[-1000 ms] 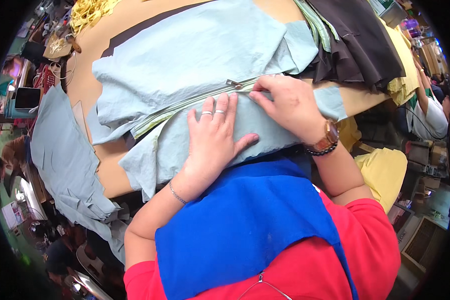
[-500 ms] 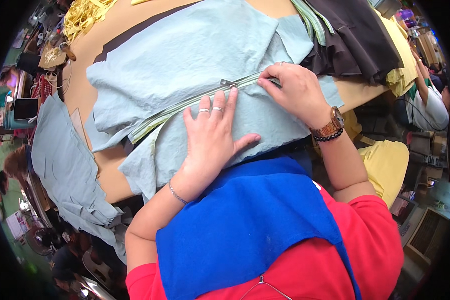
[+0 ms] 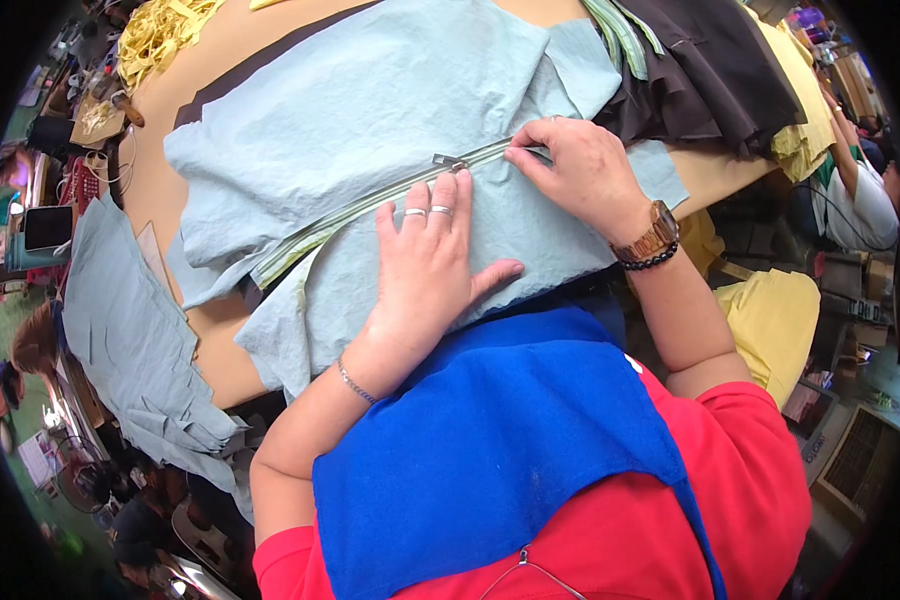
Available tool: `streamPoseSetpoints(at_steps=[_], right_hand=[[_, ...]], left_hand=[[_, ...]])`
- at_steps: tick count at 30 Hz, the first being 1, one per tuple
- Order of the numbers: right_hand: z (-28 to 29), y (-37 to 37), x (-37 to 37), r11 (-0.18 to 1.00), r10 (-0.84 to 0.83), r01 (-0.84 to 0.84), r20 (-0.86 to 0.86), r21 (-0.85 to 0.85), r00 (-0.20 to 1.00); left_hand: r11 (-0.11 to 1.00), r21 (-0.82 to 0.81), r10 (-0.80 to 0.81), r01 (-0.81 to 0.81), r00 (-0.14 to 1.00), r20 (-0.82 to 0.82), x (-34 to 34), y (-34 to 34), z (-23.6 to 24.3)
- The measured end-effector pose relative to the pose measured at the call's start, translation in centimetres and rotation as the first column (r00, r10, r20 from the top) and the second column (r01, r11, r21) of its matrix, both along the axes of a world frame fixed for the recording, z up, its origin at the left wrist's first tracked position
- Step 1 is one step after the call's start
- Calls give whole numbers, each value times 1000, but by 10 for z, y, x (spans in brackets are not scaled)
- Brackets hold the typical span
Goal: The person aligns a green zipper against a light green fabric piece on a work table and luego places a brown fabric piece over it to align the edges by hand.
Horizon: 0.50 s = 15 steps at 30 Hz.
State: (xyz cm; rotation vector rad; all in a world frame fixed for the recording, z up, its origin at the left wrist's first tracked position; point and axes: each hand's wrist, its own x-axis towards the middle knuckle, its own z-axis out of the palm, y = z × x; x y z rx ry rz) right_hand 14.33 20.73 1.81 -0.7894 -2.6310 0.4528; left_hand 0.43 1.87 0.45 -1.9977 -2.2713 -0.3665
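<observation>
A light blue garment piece (image 3: 350, 105) lies spread on the table, with a green-and-white striped zipper (image 3: 370, 207) running slantwise across it. My left hand (image 3: 425, 260) rests flat on the cloth just below the zipper, fingers spread and thumb out to the right. Its fingertips touch the zipper's lower edge beside the dark metal slider (image 3: 447, 160). To the right of the slider, my right hand (image 3: 588, 172) pinches the zipper's right end between thumb and forefinger. The thumb partly hides that end.
Stacked light blue pieces (image 3: 130, 305) hang over the table's left edge. Dark cloth (image 3: 715, 75) with striped strips (image 3: 625, 40) lies at the far right, beside yellow cloth (image 3: 805, 140). Yellow scraps (image 3: 165, 38) lie far left. Another person's arm (image 3: 850, 170) shows at right.
</observation>
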Motion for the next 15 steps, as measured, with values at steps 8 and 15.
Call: streamPoseSetpoints(at_steps=[8,15], right_hand=[[-2,-4,-3,1000,-3,4,-40,17,999],[2,-1,10,999,46,-45,-100,5,994]], left_hand=[[998,13,-56,57,997,-53,6,12,-3],[996,-80,-30,34,999,46,15,26,2]])
